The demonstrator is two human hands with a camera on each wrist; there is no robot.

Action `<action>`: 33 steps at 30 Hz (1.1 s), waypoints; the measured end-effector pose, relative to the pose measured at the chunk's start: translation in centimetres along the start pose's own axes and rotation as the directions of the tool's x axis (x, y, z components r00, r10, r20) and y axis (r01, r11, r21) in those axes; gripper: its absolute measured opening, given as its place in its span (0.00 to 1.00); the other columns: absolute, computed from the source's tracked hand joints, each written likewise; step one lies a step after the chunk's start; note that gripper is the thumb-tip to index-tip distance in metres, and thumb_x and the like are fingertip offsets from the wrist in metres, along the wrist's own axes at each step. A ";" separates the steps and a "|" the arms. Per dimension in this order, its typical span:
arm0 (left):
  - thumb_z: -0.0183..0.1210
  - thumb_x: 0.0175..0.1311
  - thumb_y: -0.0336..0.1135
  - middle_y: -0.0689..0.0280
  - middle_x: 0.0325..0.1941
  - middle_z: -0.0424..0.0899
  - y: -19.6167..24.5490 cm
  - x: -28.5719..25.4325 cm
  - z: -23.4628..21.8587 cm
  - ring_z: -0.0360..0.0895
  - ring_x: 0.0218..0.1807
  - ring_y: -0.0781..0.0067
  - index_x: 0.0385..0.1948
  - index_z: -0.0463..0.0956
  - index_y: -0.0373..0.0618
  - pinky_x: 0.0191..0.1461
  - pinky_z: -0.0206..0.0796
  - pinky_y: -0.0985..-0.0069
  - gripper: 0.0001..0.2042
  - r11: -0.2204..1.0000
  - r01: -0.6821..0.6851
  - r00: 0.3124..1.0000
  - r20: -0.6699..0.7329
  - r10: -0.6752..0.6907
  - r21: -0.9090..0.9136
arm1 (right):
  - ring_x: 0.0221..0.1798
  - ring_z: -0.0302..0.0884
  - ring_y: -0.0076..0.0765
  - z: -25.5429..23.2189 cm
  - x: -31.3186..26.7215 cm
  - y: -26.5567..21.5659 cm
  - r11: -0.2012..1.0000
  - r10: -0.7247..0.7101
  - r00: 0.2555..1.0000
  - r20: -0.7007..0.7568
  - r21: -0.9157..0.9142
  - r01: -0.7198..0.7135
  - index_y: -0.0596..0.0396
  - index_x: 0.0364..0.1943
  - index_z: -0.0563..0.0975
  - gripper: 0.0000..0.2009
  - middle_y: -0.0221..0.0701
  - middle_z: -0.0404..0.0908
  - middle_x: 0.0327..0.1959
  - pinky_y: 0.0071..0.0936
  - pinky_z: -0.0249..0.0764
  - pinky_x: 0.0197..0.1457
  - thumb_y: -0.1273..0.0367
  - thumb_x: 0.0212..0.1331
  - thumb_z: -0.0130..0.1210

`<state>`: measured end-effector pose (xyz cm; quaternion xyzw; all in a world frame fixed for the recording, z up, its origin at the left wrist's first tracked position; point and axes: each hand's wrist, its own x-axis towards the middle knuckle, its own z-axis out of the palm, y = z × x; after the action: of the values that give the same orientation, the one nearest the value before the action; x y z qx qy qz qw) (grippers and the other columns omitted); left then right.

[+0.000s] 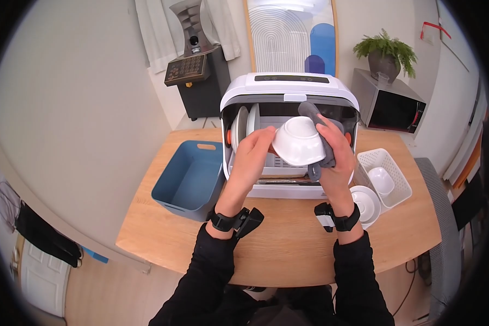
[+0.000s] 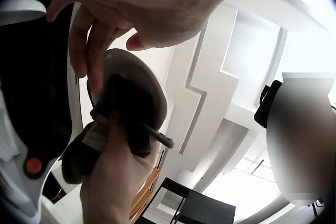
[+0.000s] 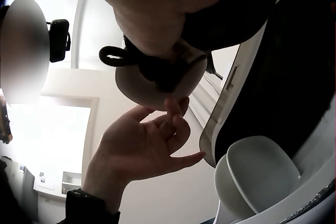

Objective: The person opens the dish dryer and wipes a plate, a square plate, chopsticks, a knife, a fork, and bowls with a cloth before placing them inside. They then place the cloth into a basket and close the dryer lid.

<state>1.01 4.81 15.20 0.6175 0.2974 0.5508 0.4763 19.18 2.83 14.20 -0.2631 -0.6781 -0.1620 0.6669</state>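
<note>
A white bowl (image 1: 300,142) is tilted in the air in front of the open white dish machine (image 1: 290,190). The left hand (image 1: 251,157) touches its left side with the fingertips. On the other side, the right hand (image 1: 338,155) grips the bowl through a dark grey cloth (image 1: 327,155). In the left wrist view, cloth fills part of the bowl's inside (image 2: 149,77), with the right hand (image 2: 118,174) around it. The right wrist view shows the left hand's (image 3: 142,142) fingers at the rim; the right hand (image 3: 157,11) is above.
Plates (image 1: 240,127) stand upright in the machine's left side. A blue bin (image 1: 187,176) is left of it. On the right are a white basket (image 1: 402,182) with a white bowl (image 1: 381,181) inside, and stacked white dishes (image 1: 365,205). A microwave (image 1: 394,106) stands behind.
</note>
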 end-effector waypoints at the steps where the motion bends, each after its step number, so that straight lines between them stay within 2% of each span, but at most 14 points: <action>1: 0.50 0.72 0.43 0.66 0.43 0.82 0.0 0.0 0.1 0.74 0.49 0.76 0.45 0.78 0.35 0.59 0.61 0.77 0.18 1.000 0.021 1.000 -0.013 -0.020 0.020 | 0.57 0.78 0.47 0.0 0.0 0.0 1.000 0.008 1.000 0.005 -0.009 -0.008 0.53 0.50 0.77 0.27 0.39 0.81 0.53 0.34 0.71 0.60 0.84 0.39 0.61; 6: 0.52 0.72 0.44 0.67 0.45 0.82 -0.2 0.0 0.3 0.74 0.49 0.78 0.48 0.77 0.37 0.59 0.61 0.78 0.17 0.987 0.015 1.000 -0.003 -0.015 -0.160 | 0.58 0.77 0.46 0.0 0.0 0.5 0.997 0.058 0.998 0.011 -0.051 -0.057 0.52 0.52 0.77 0.29 0.37 0.80 0.54 0.34 0.72 0.59 0.85 0.38 0.60; 9: 0.53 0.71 0.42 0.68 0.44 0.82 0.3 -0.1 0.1 0.73 0.46 0.80 0.50 0.75 0.36 0.55 0.62 0.79 0.18 0.979 -0.041 0.999 -0.009 0.040 -0.198 | 0.57 0.77 0.46 -0.6 0.1 0.4 0.976 0.147 0.987 0.064 -0.173 -0.134 0.52 0.54 0.76 0.30 0.37 0.80 0.54 0.34 0.72 0.59 0.85 0.40 0.59; 12: 0.56 0.70 0.39 0.68 0.40 0.84 1.5 -0.6 0.4 0.74 0.41 0.85 0.53 0.73 0.34 0.50 0.62 0.83 0.18 0.972 -0.099 0.993 -0.088 0.082 -0.213 | 0.54 0.78 0.46 -0.9 -0.2 1.4 0.896 0.416 0.906 0.076 -0.204 -0.394 0.53 0.55 0.75 0.29 0.36 0.80 0.54 0.32 0.71 0.59 0.83 0.42 0.59; 14: 0.57 0.69 0.38 0.68 0.37 0.85 1.9 -1.0 0.0 0.74 0.37 0.87 0.53 0.72 0.34 0.45 0.62 0.86 0.18 0.983 -0.140 0.982 -0.147 0.122 -0.120 | 0.53 0.78 0.40 -1.3 -0.2 2.6 0.857 0.514 0.858 0.007 -0.052 -0.513 0.54 0.56 0.74 0.27 0.37 0.80 0.52 0.28 0.70 0.59 0.81 0.47 0.60; 16: 0.57 0.69 0.37 0.68 0.41 0.84 2.3 -1.4 0.4 0.75 0.44 0.85 0.52 0.73 0.35 0.52 0.61 0.84 0.16 0.981 -0.171 0.972 -0.179 0.153 -0.087 | 0.53 0.78 0.34 -1.9 0.7 2.3 0.807 0.587 0.806 -0.077 0.133 -0.575 0.55 0.57 0.73 0.26 0.37 0.80 0.51 0.26 0.70 0.59 0.79 0.49 0.61; 17: 0.57 0.69 0.36 0.68 0.43 0.84 2.4 -1.5 0.5 0.75 0.48 0.83 0.51 0.74 0.36 0.56 0.60 0.83 0.15 0.980 -0.184 0.966 -0.194 0.168 -0.072 | 0.55 0.75 0.30 -2.2 1.0 2.1 0.803 0.581 0.810 -0.074 0.213 -0.557 0.57 0.57 0.72 0.24 0.36 0.78 0.51 0.26 0.69 0.60 0.74 0.53 0.63; 20: 0.57 0.69 0.36 0.67 0.41 0.85 1.8 -1.3 0.9 0.76 0.46 0.84 0.53 0.72 0.36 0.54 0.61 0.84 0.16 0.980 -0.182 0.970 -0.179 0.166 -0.081 | 0.55 0.75 0.30 -2.6 1.7 0.4 0.659 0.657 0.754 0.016 0.474 -0.584 0.60 0.57 0.72 0.24 0.35 0.77 0.53 0.27 0.68 0.61 0.72 0.54 0.65; 21: 0.57 0.69 0.35 0.67 0.38 0.85 1.6 -1.3 1.2 0.76 0.43 0.85 0.52 0.71 0.36 0.50 0.61 0.85 0.15 0.976 -0.203 0.968 -0.167 0.187 -0.080 | 0.56 0.74 0.30 -2.6 1.6 -0.2 0.625 0.660 0.748 0.063 0.507 -0.594 0.61 0.58 0.71 0.26 0.36 0.76 0.54 0.30 0.68 0.62 0.71 0.54 0.66; 23: 0.57 0.69 0.35 0.67 0.32 0.86 1.1 -1.5 1.9 0.75 0.35 0.88 0.51 0.70 0.36 0.40 0.62 0.87 0.15 0.967 -0.242 0.963 -0.142 0.230 -0.075 | 0.57 0.74 0.30 -2.0 1.3 -0.9 0.638 0.566 0.812 0.143 0.548 -0.541 0.61 0.59 0.70 0.27 0.36 0.75 0.57 0.30 0.67 0.63 0.71 0.54 0.66; 25: 0.57 0.69 0.34 0.66 0.32 0.86 1.3 -2.0 2.6 0.77 0.37 0.85 0.51 0.70 0.36 0.42 0.64 0.86 0.14 0.959 -0.284 0.954 -0.103 0.282 0.000 | 0.64 0.69 0.36 -1.6 1.1 -1.3 0.613 0.494 0.829 0.262 0.571 -0.546 0.59 0.61 0.69 0.30 0.40 0.71 0.63 0.33 0.63 0.68 0.71 0.52 0.66; 28: 0.56 0.67 0.28 0.63 0.34 0.86 1.2 -2.4 2.8 0.79 0.40 0.81 0.53 0.70 0.38 0.45 0.67 0.83 0.15 0.937 -0.337 0.940 -0.023 0.340 0.092 | 0.69 0.63 0.43 -1.1 0.9 -1.2 0.829 0.250 0.941 0.226 0.453 -0.329 0.58 0.60 0.70 0.31 0.42 0.68 0.67 0.38 0.58 0.71 0.72 0.48 0.67; 32: 0.55 0.61 0.21 0.61 0.38 0.84 0.6 -3.1 2.8 0.80 0.42 0.73 0.54 0.71 0.42 0.50 0.68 0.78 0.19 0.883 -0.393 0.917 0.037 0.398 0.258 | 0.71 0.61 0.47 -1.6 0.9 -1.0 0.911 0.088 0.962 0.257 0.371 -0.182 0.56 0.53 0.74 0.27 0.38 0.77 0.59 0.40 0.56 0.72 0.72 0.43 0.69; 33: 0.55 0.59 0.19 0.60 0.38 0.84 0.3 -3.2 2.9 0.80 0.43 0.70 0.54 0.72 0.43 0.51 0.68 0.76 0.20 0.866 -0.402 0.911 0.037 0.411 0.296 | 0.72 0.59 0.50 -2.0 1.3 -1.2 0.936 0.010 0.955 0.295 0.332 -0.113 0.55 0.52 0.73 0.26 0.46 0.76 0.59 0.46 0.55 0.72 0.74 0.46 0.68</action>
<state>3.09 1.12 14.42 0.7231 0.2467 0.5960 0.2472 20.21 0.90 15.75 -0.1842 -0.7772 0.0208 0.6013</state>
